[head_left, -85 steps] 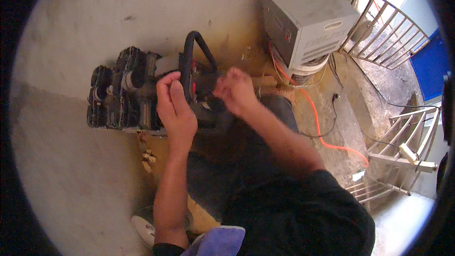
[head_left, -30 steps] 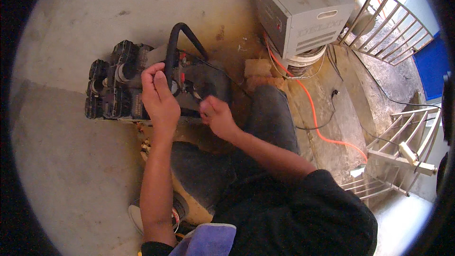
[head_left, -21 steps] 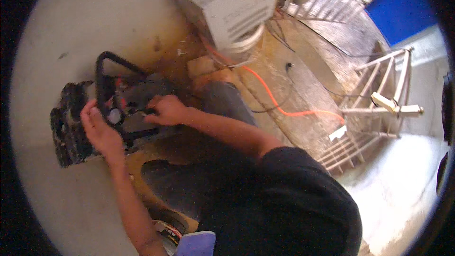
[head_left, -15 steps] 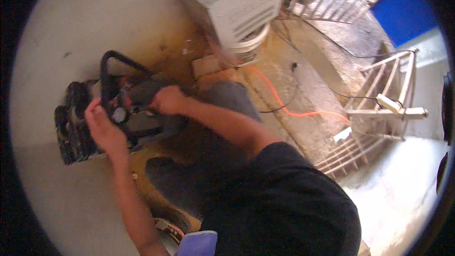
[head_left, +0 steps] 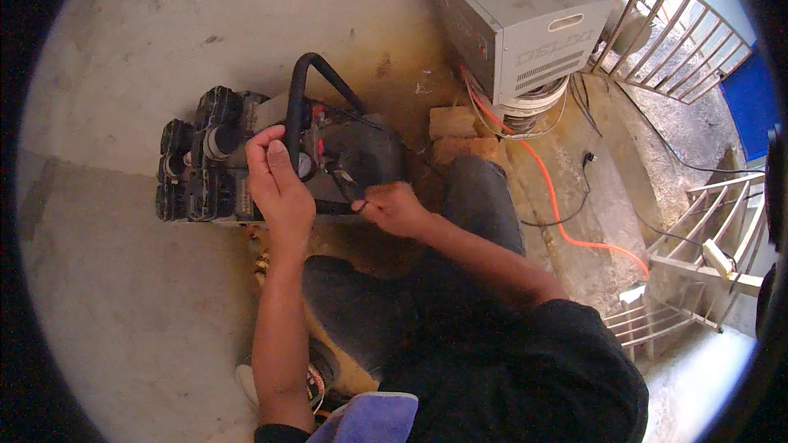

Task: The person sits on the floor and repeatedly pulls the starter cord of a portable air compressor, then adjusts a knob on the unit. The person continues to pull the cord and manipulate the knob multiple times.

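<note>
A dark air compressor (head_left: 215,156) with several black ribbed heads and a bent black handle (head_left: 297,102) stands by the wall, in front of me. My left hand (head_left: 281,189) is beside the handle, fingers loosely stretched upward and apart, gripping nothing visible; whether the fingertips touch the handle I cannot tell. Close to its fingers are a round pressure gauge (head_left: 305,166) and a red fitting (head_left: 319,146). My right hand (head_left: 396,208) is closed, pinching the end of a thin black piece (head_left: 346,189), cable or tool, that runs up toward the fittings.
A grey metal cabinet (head_left: 533,49) rests over a white bucket (head_left: 538,107), with bricks (head_left: 454,122) beside it. An orange hose (head_left: 552,189) and a black cable with a plug (head_left: 588,160) lie on the floor. Metal railings (head_left: 681,29) stand at the right.
The view has shifted left, so everything sits farther right. My right hand has drawn back from the compressor's fittings and now pinches the thin black piece. My left hand stays by the handle.
</note>
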Action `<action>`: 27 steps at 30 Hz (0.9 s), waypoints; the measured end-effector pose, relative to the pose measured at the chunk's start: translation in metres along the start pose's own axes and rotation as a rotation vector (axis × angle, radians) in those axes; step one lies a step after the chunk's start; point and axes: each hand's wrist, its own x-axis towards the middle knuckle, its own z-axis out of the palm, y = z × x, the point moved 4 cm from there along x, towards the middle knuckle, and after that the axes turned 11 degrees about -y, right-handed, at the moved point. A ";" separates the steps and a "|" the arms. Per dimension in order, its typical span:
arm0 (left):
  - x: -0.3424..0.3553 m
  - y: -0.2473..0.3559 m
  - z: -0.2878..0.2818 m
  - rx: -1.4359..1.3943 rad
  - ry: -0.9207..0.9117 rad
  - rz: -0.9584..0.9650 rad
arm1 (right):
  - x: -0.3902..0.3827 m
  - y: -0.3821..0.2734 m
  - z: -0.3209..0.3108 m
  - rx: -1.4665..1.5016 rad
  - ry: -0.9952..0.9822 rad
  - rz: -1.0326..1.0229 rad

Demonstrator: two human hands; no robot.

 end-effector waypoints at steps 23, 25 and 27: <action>0.000 0.001 -0.001 0.060 0.005 0.037 | 0.077 0.035 -0.022 -0.536 0.107 0.142; -0.001 0.001 -0.002 0.065 0.010 0.036 | 0.084 0.009 -0.032 -0.361 0.166 -0.027; -0.002 -0.001 0.000 0.035 0.011 0.001 | 0.081 -0.004 -0.032 -0.065 0.223 -0.111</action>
